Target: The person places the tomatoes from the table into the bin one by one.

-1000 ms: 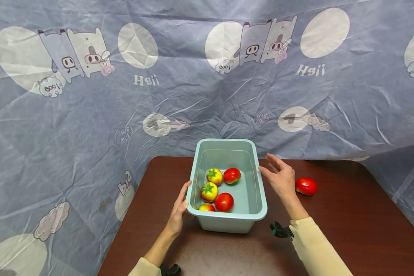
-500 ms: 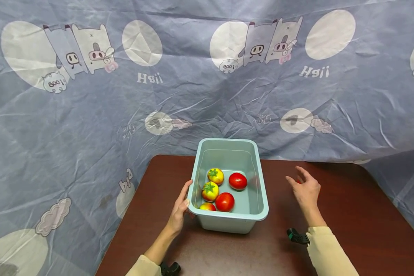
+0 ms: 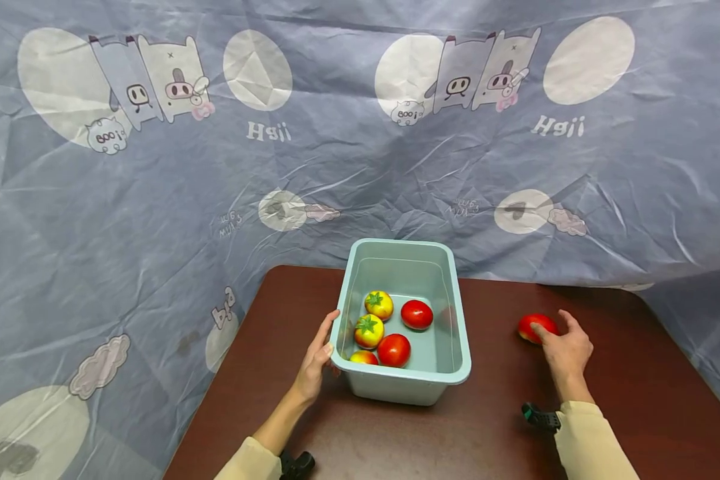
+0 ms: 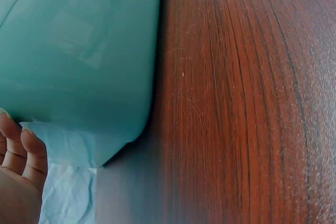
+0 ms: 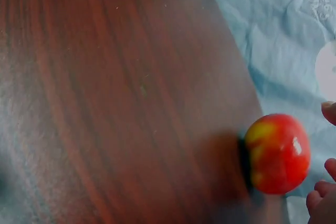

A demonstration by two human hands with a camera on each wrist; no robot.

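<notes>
A pale blue-green plastic bin stands on the table. Inside lie several shiny tomatoes, among them a yellow one with a green leafy top and a red one. My left hand holds the bin's left side, thumb at the rim, other fingers along the outer wall; its fingertips also show under the bin's wall in the left wrist view. To the right, another red tomato, yellowish on one side, rests on the table. My right hand reaches around it, thumb and fingers spread.
The dark brown wooden table has rounded far corners. Behind it and along the left hangs a grey-blue cloth with cartoon prints, close to the bin's far end. Dark straps with small devices sit on both wrists.
My right hand has moved from beside the bin's right rim out to the lone tomato. A red tomato inside the bin has rolled slightly right. The left hand has stayed on the bin.
</notes>
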